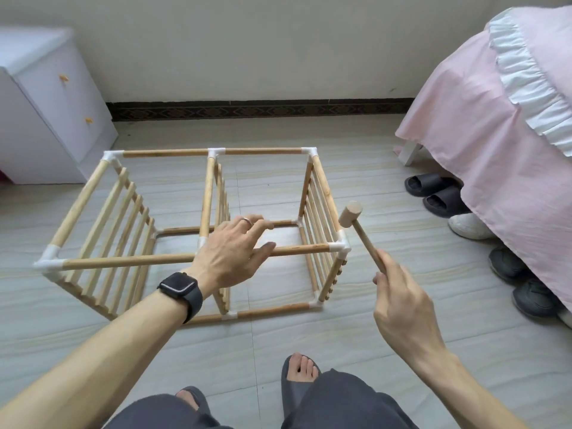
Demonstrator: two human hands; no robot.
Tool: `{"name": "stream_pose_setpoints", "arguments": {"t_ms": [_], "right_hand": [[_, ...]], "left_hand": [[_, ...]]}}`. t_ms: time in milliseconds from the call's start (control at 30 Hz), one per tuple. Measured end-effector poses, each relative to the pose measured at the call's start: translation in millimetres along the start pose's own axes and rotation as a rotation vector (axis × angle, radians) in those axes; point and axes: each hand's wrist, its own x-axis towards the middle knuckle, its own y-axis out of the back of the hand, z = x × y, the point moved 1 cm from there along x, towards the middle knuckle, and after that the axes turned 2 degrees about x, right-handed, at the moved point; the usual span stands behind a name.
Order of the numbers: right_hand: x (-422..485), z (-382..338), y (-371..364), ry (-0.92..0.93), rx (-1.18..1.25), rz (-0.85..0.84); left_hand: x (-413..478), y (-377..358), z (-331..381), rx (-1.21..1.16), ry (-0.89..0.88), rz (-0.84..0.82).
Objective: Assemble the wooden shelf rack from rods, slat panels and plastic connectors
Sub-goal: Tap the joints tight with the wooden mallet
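Dark-trousered knees and sandalled feet sit lowest in view, on the tiled floor. Ahead, the wooden rack lies on its side on that floor, white connectors at its corners. Left hand rests on the near top rod, fingers loosely spread. Right hand grips a small wooden mallet, its head just beside the right corner connector.
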Motion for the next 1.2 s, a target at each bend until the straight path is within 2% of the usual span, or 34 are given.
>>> {"name": "stream_pose_setpoints", "arguments": {"t_ms": [100,133,200,267,300,333,400,533,633,767,933,1033,1133,1200], "right_hand": [[7.3,-24.7,-27.9,0.081,0.113,0.009],[12.7,-36.5,-38.8,0.123,0.137,0.013],[25.0,-64.9,-60.5,0.217,0.16,0.036],[36.7,-92.9,-81.8,0.295,0.17,0.055],[42.1,-105.8,-91.3,0.318,0.189,0.045],[47.5,-117.6,-100.4,0.329,0.217,0.018],[55.1,-136.1,-119.2,0.342,0.274,-0.058],[57.8,-156.5,-150.6,0.382,0.315,-0.182],[59.0,-148.0,-161.5,0.359,0.188,-0.143],[64.0,-107.6,-152.3,0.27,0.154,-0.058],[71.4,-66.3,-111.7,0.154,0.134,-0.059],[61.2,-76.2,-83.7,0.216,0.19,-0.033],[39.6,-102.8,-69.8,0.28,0.333,-0.169],[29.8,-115.0,-71.1,0.288,0.268,-0.232]], "left_hand": [[-38.8,33.1,-49.4,0.095,0.176,0.176],[-56.1,43.6,-69.3,0.133,0.297,0.22],[-93.9,62.1,-110.2,0.147,0.679,0.307],[-131.9,73.7,-142.8,0.027,1.101,0.265],[-148.2,75.3,-153.9,-0.069,1.221,0.203],[-160.8,74.8,-161.1,-0.169,1.269,0.141],[-176.6,70.9,-168.1,-0.343,1.27,0.099],[-182.1,71.7,-167.4,-0.493,1.291,0.203],[-189.2,73.5,-156.9,-0.577,1.229,0.216],[-197.1,64.5,-116.1,-0.785,1.145,0.248],[-170.7,33.1,-59.3,-0.743,1.054,0.259],[-147.7,16.8,-41.1,-0.758,0.923,0.214],[-127.1,-1.2,-27.1,-0.706,0.791,0.098],[-118.9,-10.3,-18.7,-0.671,0.736,0.053]]}}
